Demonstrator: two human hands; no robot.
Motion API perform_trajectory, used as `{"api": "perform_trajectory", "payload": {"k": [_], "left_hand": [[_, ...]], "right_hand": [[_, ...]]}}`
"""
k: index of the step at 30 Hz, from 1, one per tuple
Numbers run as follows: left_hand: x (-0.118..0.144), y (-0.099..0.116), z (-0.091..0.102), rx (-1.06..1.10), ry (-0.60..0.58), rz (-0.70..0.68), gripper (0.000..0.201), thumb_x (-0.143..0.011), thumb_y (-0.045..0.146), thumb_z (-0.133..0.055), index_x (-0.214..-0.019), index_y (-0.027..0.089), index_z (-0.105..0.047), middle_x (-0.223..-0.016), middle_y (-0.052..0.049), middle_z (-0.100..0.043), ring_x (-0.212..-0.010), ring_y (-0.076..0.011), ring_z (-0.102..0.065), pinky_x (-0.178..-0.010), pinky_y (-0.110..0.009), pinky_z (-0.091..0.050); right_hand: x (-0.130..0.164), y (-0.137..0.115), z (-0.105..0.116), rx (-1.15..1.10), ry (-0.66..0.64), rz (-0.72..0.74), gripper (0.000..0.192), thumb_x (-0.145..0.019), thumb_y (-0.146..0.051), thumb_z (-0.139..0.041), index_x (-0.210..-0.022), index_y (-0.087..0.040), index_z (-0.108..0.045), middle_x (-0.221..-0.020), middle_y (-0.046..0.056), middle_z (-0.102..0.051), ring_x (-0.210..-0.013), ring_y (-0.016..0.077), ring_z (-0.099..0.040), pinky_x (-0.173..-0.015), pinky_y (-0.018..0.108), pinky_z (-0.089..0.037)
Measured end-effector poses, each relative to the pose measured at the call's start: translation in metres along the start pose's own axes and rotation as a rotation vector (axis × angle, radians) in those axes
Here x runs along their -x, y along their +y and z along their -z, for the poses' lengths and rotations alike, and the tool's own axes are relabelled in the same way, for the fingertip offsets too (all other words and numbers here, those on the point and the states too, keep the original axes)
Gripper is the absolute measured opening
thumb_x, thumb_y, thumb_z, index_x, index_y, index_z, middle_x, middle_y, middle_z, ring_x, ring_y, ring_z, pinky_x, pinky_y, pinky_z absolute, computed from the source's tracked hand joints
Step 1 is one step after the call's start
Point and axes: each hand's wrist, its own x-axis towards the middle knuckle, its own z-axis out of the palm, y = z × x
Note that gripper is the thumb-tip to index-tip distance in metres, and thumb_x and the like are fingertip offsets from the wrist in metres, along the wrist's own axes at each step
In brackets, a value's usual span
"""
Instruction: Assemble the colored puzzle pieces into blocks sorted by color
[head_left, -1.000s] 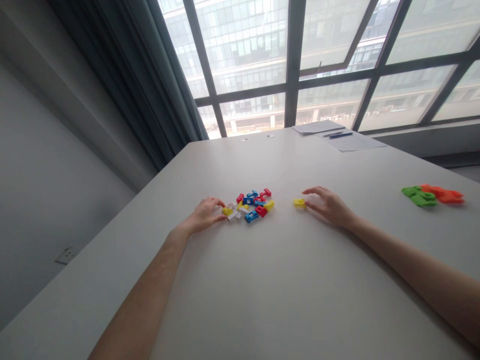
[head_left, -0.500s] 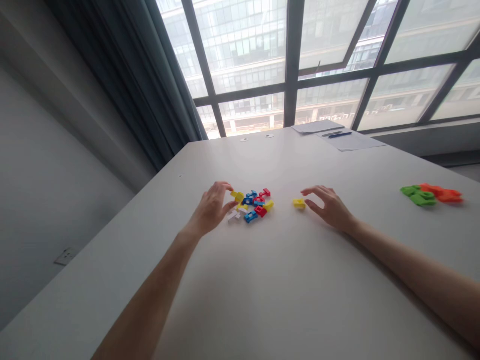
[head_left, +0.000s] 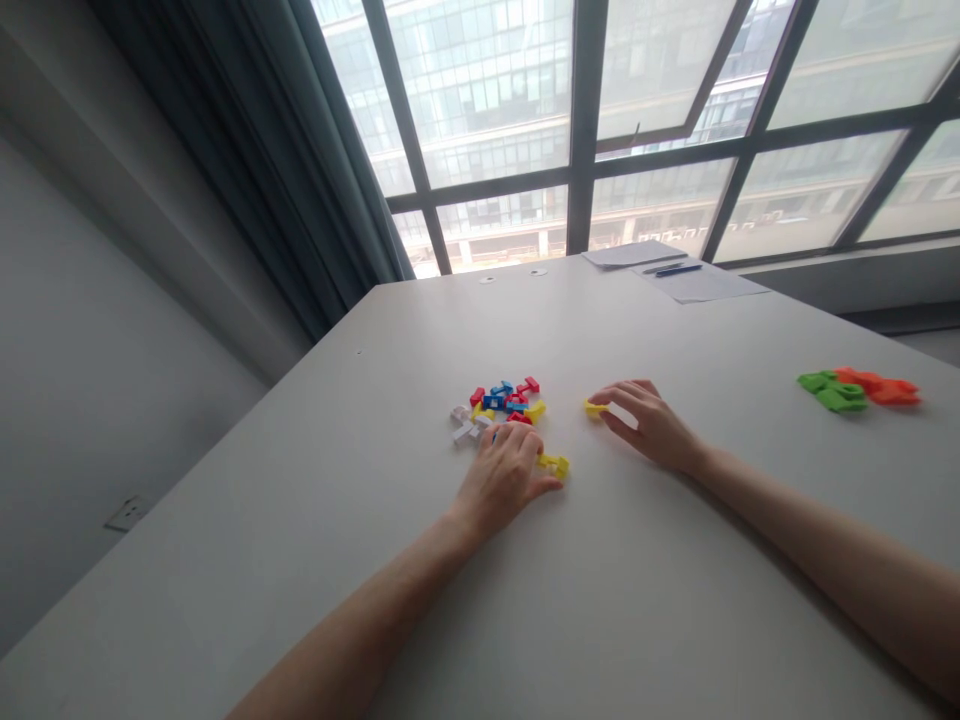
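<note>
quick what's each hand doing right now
Left hand: closed on a yellow brick.
Right hand: fingers on another yellow piece; grip unclear.

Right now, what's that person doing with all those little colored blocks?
A person sits at a white table with a pile of blocks in red, blue, yellow and white. Their left hand holds a yellow block just in front of the pile. Their right hand touches another yellow piece set apart to the right. Green and orange pieces lie farther right, and papers sit near the window.
</note>
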Motion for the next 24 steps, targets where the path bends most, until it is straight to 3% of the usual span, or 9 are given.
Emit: {"api": "perform_trajectory", "payload": {"k": [6, 15, 24], "left_hand": [[0.000, -0.002, -0.001, 0.096, 0.009, 0.077, 0.036, -0.074, 0.043, -0.075, -0.090, 0.020, -0.053, -0.098, -0.005, -0.060, -0.099, -0.0247, -0.054, -0.090, -0.041, -0.043], [0.000, -0.002, 0.000, 0.117, 0.047, 0.044, 0.017, -0.085, 0.034, -0.066, -0.087, 0.020, -0.056, -0.096, -0.005, -0.062, -0.102, -0.0231, -0.055, -0.092, -0.042, -0.042], [0.001, -0.003, -0.002, 0.102, 0.252, -0.043, 0.014, -0.088, 0.027, -0.063, -0.088, 0.020, -0.052, -0.092, -0.004, -0.064, -0.091, -0.0205, -0.059, -0.089, -0.039, -0.045]], "right_hand": [[0.000, -0.002, 0.001, -0.005, -0.025, 0.021, 0.017, -0.095, -0.025, -0.045, -0.103, -0.025, -0.060, -0.102, 0.006, -0.070, -0.094, 0.0200, -0.065, -0.090, 0.039, -0.041], [0.000, -0.004, 0.000, -0.020, -0.047, 0.062, 0.018, -0.094, -0.023, -0.045, -0.103, -0.026, -0.061, -0.103, 0.006, -0.070, -0.096, 0.0203, -0.066, -0.090, 0.040, -0.042], [0.001, -0.035, -0.003, -0.046, -0.135, 0.226, 0.025, -0.093, -0.031, -0.054, -0.118, -0.025, -0.054, -0.108, 0.007, -0.069, -0.099, 0.0200, -0.064, -0.097, 0.041, -0.039]]}}
